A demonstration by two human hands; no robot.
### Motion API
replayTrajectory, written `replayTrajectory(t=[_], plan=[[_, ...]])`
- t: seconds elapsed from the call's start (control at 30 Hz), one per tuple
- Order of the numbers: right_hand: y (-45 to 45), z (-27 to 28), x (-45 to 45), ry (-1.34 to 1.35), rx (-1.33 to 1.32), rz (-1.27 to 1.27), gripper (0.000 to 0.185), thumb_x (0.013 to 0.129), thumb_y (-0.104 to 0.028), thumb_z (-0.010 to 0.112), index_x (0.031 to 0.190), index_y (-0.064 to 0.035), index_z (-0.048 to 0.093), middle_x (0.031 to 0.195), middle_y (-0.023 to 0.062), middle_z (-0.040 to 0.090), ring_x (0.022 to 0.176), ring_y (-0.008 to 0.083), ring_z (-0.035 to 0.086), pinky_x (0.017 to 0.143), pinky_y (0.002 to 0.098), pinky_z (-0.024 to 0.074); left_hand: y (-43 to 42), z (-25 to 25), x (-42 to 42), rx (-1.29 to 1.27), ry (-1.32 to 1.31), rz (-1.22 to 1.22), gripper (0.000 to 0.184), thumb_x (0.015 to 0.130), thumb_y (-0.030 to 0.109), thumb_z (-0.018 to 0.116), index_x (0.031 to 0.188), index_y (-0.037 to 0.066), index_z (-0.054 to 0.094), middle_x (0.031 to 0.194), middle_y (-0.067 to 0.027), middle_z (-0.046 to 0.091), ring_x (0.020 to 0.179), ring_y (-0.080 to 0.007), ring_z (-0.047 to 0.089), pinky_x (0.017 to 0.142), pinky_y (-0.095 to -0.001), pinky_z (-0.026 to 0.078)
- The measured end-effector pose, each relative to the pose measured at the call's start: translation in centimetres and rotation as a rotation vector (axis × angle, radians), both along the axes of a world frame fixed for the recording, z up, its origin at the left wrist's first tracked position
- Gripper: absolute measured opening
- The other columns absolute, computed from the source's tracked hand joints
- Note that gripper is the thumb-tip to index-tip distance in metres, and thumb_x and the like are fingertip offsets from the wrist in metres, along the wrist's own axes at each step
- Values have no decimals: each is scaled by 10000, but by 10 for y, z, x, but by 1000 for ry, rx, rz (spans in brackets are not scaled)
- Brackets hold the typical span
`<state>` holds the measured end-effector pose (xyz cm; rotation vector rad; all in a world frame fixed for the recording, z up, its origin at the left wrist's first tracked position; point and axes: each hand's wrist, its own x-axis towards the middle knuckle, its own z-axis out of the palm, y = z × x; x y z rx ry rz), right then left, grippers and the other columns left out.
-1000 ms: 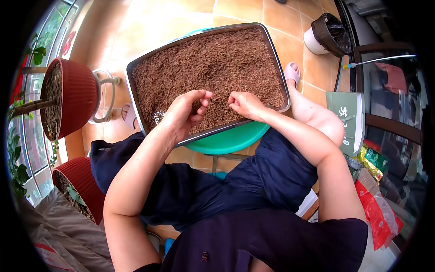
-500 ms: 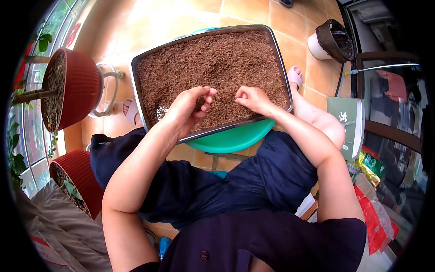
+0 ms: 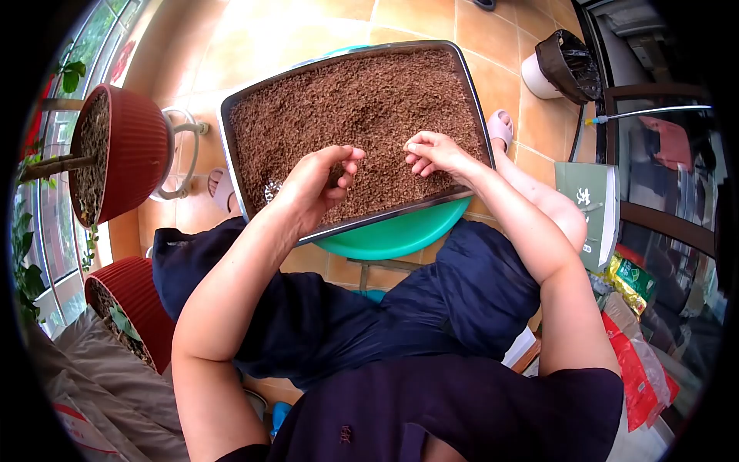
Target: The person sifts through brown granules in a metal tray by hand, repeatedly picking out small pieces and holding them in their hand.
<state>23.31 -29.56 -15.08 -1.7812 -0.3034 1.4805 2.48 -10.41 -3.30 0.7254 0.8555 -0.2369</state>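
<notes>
A metal-rimmed tray [image 3: 229,165] full of brown granular material [image 3: 346,100] rests over a round green surface [image 3: 396,233]. Above the tray's near half, my left hand [image 3: 323,179] is curled, thumb and index finger pinched together; what it holds, if anything, is too small to name. To its right, my right hand [image 3: 436,156] is also above the material, thumb and fingertips pressed together, and anything between them cannot be made out. A gap separates the two hands. Small white bits [image 3: 272,190] lie in the tray's near left part, beside my left wrist.
Two red plant pots [image 3: 138,154] stand at the left, one near a white curved stand [image 3: 192,135]. At the right are a lined bin [image 3: 543,75], a green book or box [image 3: 589,208] and red packaging [image 3: 635,369]. My legs flank the green surface.
The view has shifted slightly. My right hand has moved a little up and right, and its lower fingers have loosened from their curl. My left hand keeps its pinch.
</notes>
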Motion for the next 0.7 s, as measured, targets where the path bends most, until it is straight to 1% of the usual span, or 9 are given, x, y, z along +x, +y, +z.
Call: replayTrajectory(t=[0.03, 0.07, 0.2, 0.23, 0.3, 0.43, 0.57, 0.67, 0.7], plan=[[0, 6, -1, 86, 24, -42, 210, 1011, -240, 586, 1114, -60, 619, 944, 53, 677, 743, 119, 672, 653, 244, 562, 0, 0, 0, 6, -4, -6, 174, 989, 195, 536, 1046, 49, 609, 779, 54, 537, 620, -34, 426, 484, -188, 281], [-1, 12, -1, 167, 75, -35, 240, 1011, -247, 596, 1149, -50, 609, 968, 45, 668, 825, 123, 671, 714, 261, 570, -1, -1, 0, 7, -2, -11, 179, 988, 191, 537, 1058, 44, 609, 779, 54, 537, 621, -34, 426, 486, -188, 281], [7, 37, -11, 411, 234, -53, 256, 1016, -244, 591, 1150, -27, 614, 941, 39, 658, 871, 136, 660, 801, 284, 565, -4, -5, 1, 42, -1, -27, 206, 984, 171, 545, 1115, 28, 616, 788, 52, 537, 627, -34, 431, 499, -183, 288], [9, 42, -14, 436, 257, -55, 255, 1016, -242, 589, 1149, -26, 618, 942, 40, 659, 869, 138, 661, 799, 283, 565, -5, -5, 1, 57, -2, -31, 216, 982, 164, 548, 1132, 25, 619, 792, 52, 537, 629, -34, 432, 503, -181, 290], [13, 52, -19, 483, 302, -61, 254, 1018, -238, 585, 1147, -23, 624, 943, 42, 660, 864, 141, 661, 794, 282, 565, -6, -9, 2, 77, 2, -36, 201, 976, 178, 582, 1118, 52, 649, 794, 56, 550, 641, -27, 444, 509, -177, 307], [19, 74, -27, 522, 330, -49, 250, 1025, -220, 566, 1156, -12, 615, 925, 15, 642, 857, 112, 631, 792, 272, 545, -10, -10, 2, 111, 0, -51, 172, 970, 189, 616, 1094, 84, 674, 812, 59, 579, 649, -16, 456, 517, -168, 324], [24, 85, -36, 500, 355, -63, 265, 1026, -212, 564, 1178, -2, 619, 844, -11, 594, 740, 88, 579, 699, 249, 516, -13, -14, 3, 128, -1, -77, 144, 969, 194, 618, 1057, 93, 673, 817, 57, 596, 650, -10, 465, 521, -161, 325], [23, 84, -40, 593, 452, -115, 291, 1015, -226, 596, 1198, -5, 646, 793, -43, 580, 675, 63, 546, 626, 220, 483, -12, -13, 4, 88, -4, -93, 128, 960, 204, 634, 1019, 95, 667, 810, 56, 597, 649, -12, 469, 520, -161, 318], [23, 84, -41, 588, 433, -118, 293, 1013, -226, 602, 1208, -13, 647, 788, -49, 575, 667, 56, 536, 616, 214, 478, -12, -10, 4, 67, -10, -91, 123, 956, 207, 642, 1003, 96, 664, 806, 56, 596, 650, -13, 470, 518, -163, 314]])
